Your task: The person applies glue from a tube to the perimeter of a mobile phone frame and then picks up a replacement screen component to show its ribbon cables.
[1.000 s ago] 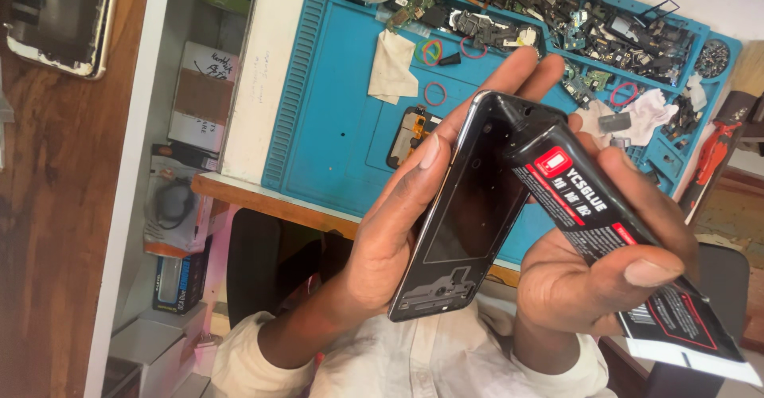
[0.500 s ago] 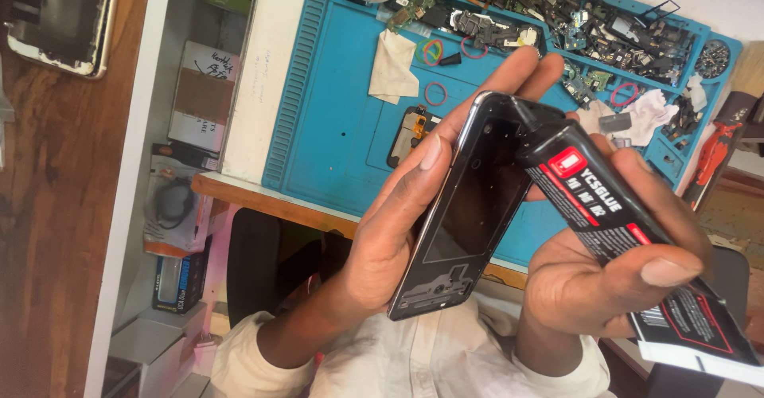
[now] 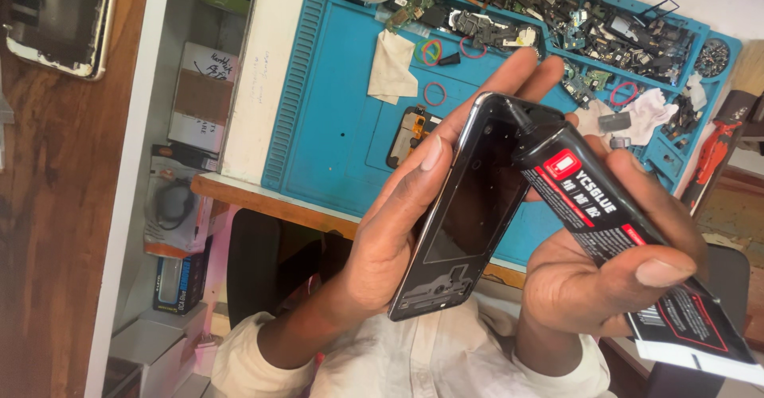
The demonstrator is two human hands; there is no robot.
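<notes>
My left hand (image 3: 390, 239) grips a black phone frame (image 3: 469, 207) by its long sides, open back facing me, tilted with its top end away. My right hand (image 3: 589, 278) squeezes a black glue tube (image 3: 589, 199) with red and white print, thumb pressed on its flat end. The tube's thin nozzle touches the inside top edge of the frame. Both hands are raised above the desk edge, over my lap.
A blue work mat (image 3: 334, 119) covers the desk, with a small phone part (image 3: 406, 131), a white cloth (image 3: 391, 68), rubber bands (image 3: 434, 93) and several loose parts (image 3: 589, 24). A red-handled tool (image 3: 712, 155) lies at right. An opened phone (image 3: 56, 16) rests on wood at top left; boxes (image 3: 199, 99) sit below the desk.
Both hands have drifted slightly down and right together. The nozzle stays on the frame's top inner edge, and my right thumb stays on the tube.
</notes>
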